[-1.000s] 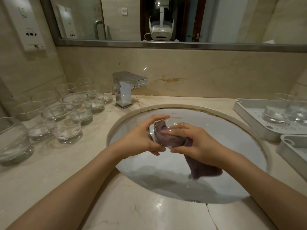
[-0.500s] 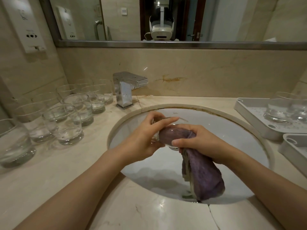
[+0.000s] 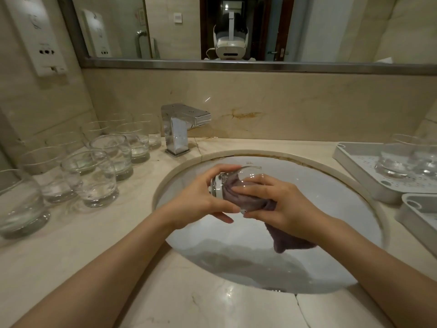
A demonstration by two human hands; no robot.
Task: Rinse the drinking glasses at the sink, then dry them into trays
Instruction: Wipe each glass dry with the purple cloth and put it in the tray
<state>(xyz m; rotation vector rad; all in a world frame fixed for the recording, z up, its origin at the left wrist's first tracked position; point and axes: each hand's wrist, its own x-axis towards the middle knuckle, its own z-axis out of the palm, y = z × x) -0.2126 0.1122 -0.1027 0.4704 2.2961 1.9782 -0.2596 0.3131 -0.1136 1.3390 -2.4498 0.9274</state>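
Over the white sink basin my left hand grips the base of a clear drinking glass, which lies tilted on its side with its mouth to the right. A purple cloth is stuffed into the glass, and my right hand holds it there, fingers pressed against the glass. The cloth's loose end hangs below my right wrist. Several more glasses stand upright on the counter to the left. Two glasses sit in a white tray at the right.
A chrome faucet stands behind the sink on the left, with no water running. A second white tray lies in front of the first at the right edge. A mirror and a wall-mounted dispenser are above the marble counter.
The glass has turned in my hands. The cloth, which hung long below my right hand half a second ago, is pushed back into the glass, and my right hand has shifted up over it.
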